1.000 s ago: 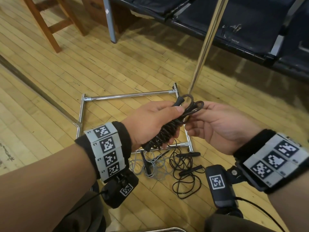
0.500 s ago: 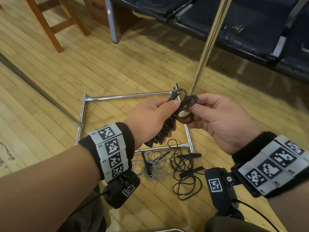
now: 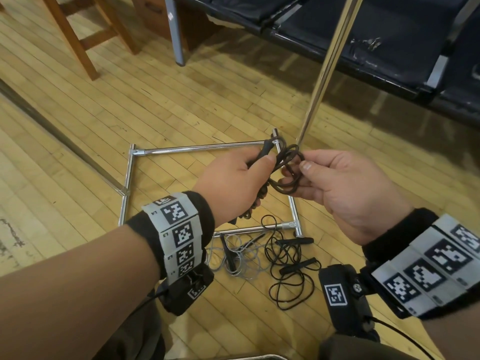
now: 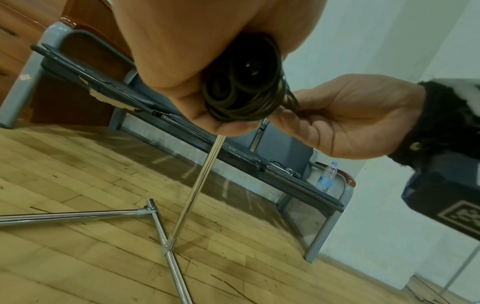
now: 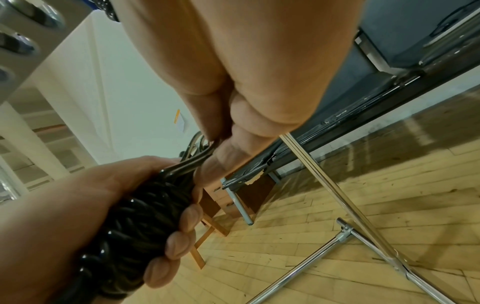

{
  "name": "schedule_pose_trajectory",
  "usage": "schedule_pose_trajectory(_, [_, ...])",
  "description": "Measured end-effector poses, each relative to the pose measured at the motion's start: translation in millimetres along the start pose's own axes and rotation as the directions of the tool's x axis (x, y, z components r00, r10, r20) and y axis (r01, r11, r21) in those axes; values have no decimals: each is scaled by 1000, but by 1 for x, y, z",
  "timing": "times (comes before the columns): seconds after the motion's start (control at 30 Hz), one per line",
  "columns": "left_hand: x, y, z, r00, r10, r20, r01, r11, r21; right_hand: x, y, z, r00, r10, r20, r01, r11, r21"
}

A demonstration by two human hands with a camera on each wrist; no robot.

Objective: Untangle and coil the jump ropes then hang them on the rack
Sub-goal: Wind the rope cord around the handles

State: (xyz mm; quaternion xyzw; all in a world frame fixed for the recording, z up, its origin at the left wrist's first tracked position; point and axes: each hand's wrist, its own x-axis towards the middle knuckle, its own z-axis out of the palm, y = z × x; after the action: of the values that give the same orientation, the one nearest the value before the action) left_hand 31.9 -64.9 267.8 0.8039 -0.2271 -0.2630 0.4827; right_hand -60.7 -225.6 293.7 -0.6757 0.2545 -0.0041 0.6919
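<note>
Wooden plank floor (image 3: 181, 100) underneath everything; across the far side, dark padded bench seats (image 3: 389, 29) on grey metal legs, with a wooden chair (image 3: 78, 35) at far left; set on the floor, a chrome rack (image 3: 197, 148) with a square tube base and one bright upright pole (image 3: 324, 71) rising from its right-hand side, seen too from the left wrist (image 4: 192, 197) and the right wrist (image 5: 335, 185); just beside the near rail of that base, two loose jump ropes in a heap, one grey (image 3: 241, 258), one black (image 3: 288, 279) with its dark handles lying on the boards, the two overlapping where they meet.

Held up above the rack base, between both hands, a coiled dark jump rope (image 3: 285, 172); left hand (image 3: 233, 183) wrapped round the tightly wound bundle, fingers curled and clamped on it, thumb pressed along the top, a handle tip poking out past the thumb; same bundle glossy and braided-looking from the right wrist (image 5: 135, 230), and end-on as stacked rings from the left wrist (image 4: 244, 82); right hand (image 3: 342, 188) pinching the free loops at the bundle's end, thumb and forefinger closed together on the cord; whether the remaining right fingers touch the rope, cannot tell.
</note>
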Motion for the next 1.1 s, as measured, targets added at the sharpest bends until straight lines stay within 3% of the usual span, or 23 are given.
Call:
schedule_pose_trajectory(0.2, [-1,0,2,998,59,-31,-54,987,148,1,3,0,996,15,-85,-14,1000,20])
schedule_pose_trajectory(0.53, [-1,-2,5,994,89,-58,-77,978,192,1,4,0,989,52,-136,-21,975,220])
schedule_pose_trajectory(0.87, [-1,0,6,995,100,30,-104,956,273,3,7,-2,994,38,-101,-17,979,201])
schedule_pose_trajectory(1.1, [-1,-3,5,993,116,8,-113,951,287,5,9,-5,997,-7,-81,11,998,56])
